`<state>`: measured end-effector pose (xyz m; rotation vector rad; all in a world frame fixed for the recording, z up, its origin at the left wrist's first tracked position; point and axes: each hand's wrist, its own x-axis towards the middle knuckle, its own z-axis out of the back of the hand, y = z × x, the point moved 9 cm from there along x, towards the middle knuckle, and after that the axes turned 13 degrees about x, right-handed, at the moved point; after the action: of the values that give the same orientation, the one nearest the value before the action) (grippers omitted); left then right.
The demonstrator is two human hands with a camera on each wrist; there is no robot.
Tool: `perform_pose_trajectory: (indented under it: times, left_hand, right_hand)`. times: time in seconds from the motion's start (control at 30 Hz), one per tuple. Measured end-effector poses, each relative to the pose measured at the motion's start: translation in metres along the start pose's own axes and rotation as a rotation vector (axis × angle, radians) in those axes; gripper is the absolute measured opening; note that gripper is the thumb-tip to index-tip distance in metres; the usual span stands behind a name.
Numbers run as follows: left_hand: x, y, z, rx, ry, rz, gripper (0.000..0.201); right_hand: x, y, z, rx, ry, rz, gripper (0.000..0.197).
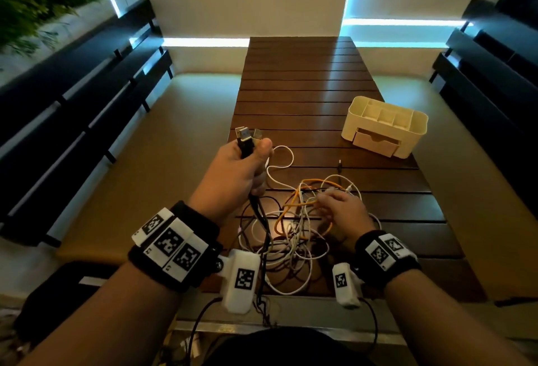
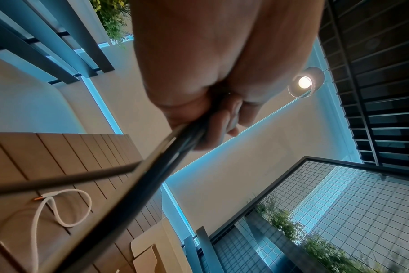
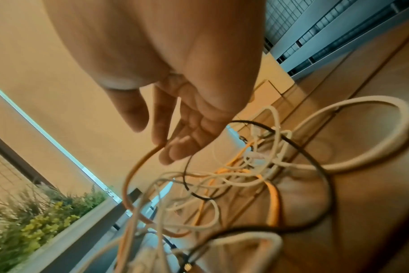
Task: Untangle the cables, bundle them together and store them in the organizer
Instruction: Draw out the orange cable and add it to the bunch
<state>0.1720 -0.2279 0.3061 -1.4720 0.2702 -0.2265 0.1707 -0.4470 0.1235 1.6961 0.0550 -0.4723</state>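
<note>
A tangle of white, orange and black cables [image 1: 294, 225] lies on the near part of the wooden slatted table [image 1: 305, 74]. My left hand [image 1: 250, 158] is raised above the table's left edge and grips black cables with their USB plugs [image 1: 246, 137] sticking up from the fist; the left wrist view shows the black cables [image 2: 152, 177] running out of my left hand [image 2: 210, 114]. My right hand [image 1: 329, 199] hovers over the tangle with relaxed fingers. In the right wrist view an orange cable loop [image 3: 138, 170] touches one fingertip of my right hand [image 3: 166, 144], with the thumb held apart. The cream organizer [image 1: 348, 128] stands at the right.
A small black plug [image 1: 339, 163] lies loose between the tangle and the organizer. A white cable loop [image 1: 283, 155] trails toward my left hand. Dark slatted benches stand on the left [image 1: 87, 88] and right [image 1: 480, 74]. The table's far half is bare wood.
</note>
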Motion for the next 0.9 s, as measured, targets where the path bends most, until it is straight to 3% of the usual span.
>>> perform_pose_trajectory:
  times: [0.13,0.3,0.53,0.63,0.77,0.9]
  left_hand:
    - [0.006,0.0,0.0,-0.003,-0.027,-0.017,0.019]
    - [0.014,-0.006,-0.004,-0.126,-0.058,0.013,0.015]
    - [0.026,-0.022,-0.017,-0.154,-0.038,-0.05,0.016]
    - [0.031,-0.026,-0.019,-0.132,-0.053,-0.068,0.018]
    - [0.039,-0.026,-0.024,-0.126,-0.075,-0.08,0.018]
    - [0.045,-0.02,-0.022,-0.102,-0.1,-0.078,0.019]
  right_hand:
    - [-0.01,0.057,0.004,-0.079,-0.123,0.297,0.003]
    - [-0.027,0.13,0.0,-0.071,-0.204,0.585,0.014]
    - [-0.063,0.255,0.042,0.203,-0.361,0.865,0.025]
    - [-0.072,0.27,0.032,0.135,-0.27,0.877,0.026]
    - [-0.067,0.221,-0.026,-0.056,0.02,0.724,0.017]
    - [-0.068,0.188,-0.063,-0.111,0.2,0.711,0.018]
